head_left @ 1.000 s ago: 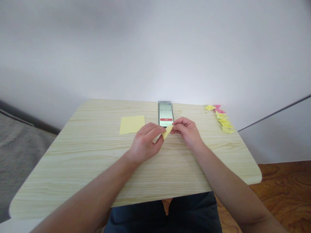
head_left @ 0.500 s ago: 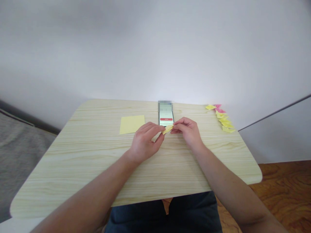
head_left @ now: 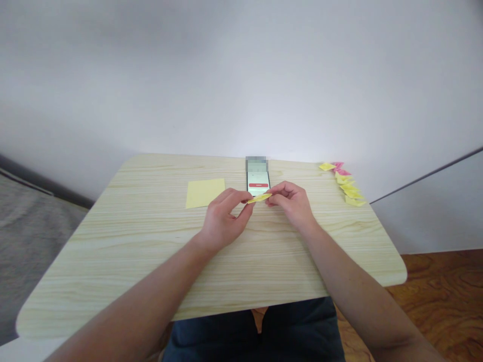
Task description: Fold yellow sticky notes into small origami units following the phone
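Observation:
Between my two hands a small folded yellow paper [head_left: 259, 198] is stretched out, just in front of the phone [head_left: 258, 178]. My left hand [head_left: 228, 216] pinches its left end between thumb and fingers. At the other end, my right hand [head_left: 290, 201] grips the paper's right tip. A flat yellow paper sheet [head_left: 205, 193] lies on the table behind my left hand, its near right corner close to the knuckles. Lit up, the phone lies with a red bar across the lower part of its screen.
Several folded yellow papers [head_left: 350, 190] and pink folded paper [head_left: 341, 169] form a row at the table's right rear. The wooden table [head_left: 113, 241] has rounded corners and meets a white wall [head_left: 241, 80] at the back. Grey fabric [head_left: 33, 236] is at the left.
The folded paper has turned to lie more level, with its left end reaching further left. My left hand has shifted slightly left; my right hand has barely moved.

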`<act>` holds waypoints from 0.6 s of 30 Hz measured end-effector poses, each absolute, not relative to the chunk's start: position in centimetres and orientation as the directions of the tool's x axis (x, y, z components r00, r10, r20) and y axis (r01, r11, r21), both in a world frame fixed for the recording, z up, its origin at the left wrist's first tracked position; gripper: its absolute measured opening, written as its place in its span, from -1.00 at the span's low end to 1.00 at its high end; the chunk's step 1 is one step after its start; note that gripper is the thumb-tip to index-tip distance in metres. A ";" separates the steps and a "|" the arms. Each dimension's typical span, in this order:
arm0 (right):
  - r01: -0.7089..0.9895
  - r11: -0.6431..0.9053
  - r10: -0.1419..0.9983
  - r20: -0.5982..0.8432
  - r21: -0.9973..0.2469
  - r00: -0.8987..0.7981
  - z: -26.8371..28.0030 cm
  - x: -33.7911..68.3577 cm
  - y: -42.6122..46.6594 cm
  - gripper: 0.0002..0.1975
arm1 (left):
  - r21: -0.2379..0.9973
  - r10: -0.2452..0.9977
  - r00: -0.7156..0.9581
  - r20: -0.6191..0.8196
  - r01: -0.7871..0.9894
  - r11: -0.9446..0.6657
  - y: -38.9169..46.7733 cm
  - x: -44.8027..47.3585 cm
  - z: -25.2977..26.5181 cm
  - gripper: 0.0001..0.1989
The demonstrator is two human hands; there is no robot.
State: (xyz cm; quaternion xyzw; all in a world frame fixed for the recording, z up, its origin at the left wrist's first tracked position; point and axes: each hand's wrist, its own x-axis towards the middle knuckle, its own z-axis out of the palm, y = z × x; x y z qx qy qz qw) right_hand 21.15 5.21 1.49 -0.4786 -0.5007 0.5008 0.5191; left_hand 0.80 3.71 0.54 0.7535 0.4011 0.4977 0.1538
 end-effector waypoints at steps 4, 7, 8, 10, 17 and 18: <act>0.058 0.128 0.990 0.124 -0.990 -0.067 1.5 21.7 5.2 -0.81 | 0.819 0.881 0.042 0.472 0.348 -0.456 4.3 0.7 0.3 -0.86; 0.025 0.124 0.987 0.121 -0.992 -0.105 1.4 21.9 5.2 -0.75 | 0.923 0.934 0.020 0.357 0.149 -0.355 4.8 0.6 0.0 -0.78; 0.003 0.120 0.986 0.119 -0.993 -0.116 1.4 21.9 5.2 -0.74 | 0.941 0.946 0.031 0.324 0.091 -0.325 4.9 0.6 0.0 -0.76; -0.038 0.110 0.985 0.114 -0.993 -0.128 1.4 21.9 5.3 -0.74 | 0.961 0.960 0.049 0.275 0.015 -0.276 5.1 0.5 0.0 -0.73; -0.053 0.097 0.991 0.101 -0.994 -0.090 1.5 21.8 5.3 -0.74 | 0.975 0.974 0.050 0.221 -0.043 -0.218 5.1 0.6 0.5 -0.66; -0.048 0.102 0.991 0.106 -0.994 -0.083 1.4 21.8 5.3 -0.75 | 0.976 0.975 0.050 0.216 -0.046 -0.214 5.0 0.7 0.5 -0.66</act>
